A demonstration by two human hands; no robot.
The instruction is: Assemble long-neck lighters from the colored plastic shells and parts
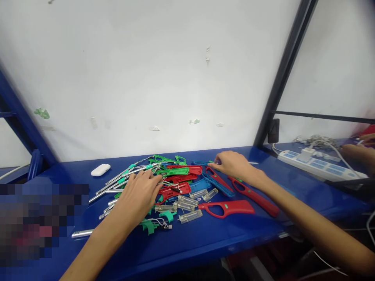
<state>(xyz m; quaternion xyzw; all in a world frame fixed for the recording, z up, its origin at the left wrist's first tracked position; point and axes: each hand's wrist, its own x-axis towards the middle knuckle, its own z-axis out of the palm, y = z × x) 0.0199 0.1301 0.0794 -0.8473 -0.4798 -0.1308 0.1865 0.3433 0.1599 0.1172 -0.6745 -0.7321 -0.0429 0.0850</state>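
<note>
My left hand (143, 188) reaches into a heap of lighter parts, its fingers bent down and closed over thin wires and metal tubes (115, 179); what it grips is hidden. My right hand (233, 164) is pinched at the back right of the heap, near a blue handle shell (200, 162); I cannot make out what is in it. A thin metal rod (253, 162) shows beyond that hand. Between the hands lie red handle shells (172, 191) and green handle shells (177, 171). Closer to me are clear fuel tanks (190, 216) and green triggers (149, 226).
Red lighter handles (234, 208) lie at the right on the blue tabletop (187, 249). A white earphone case (100, 170) sits at the back left. Beyond the dark post (281, 74) are a power strip (319, 166) and another person's hand (367, 140).
</note>
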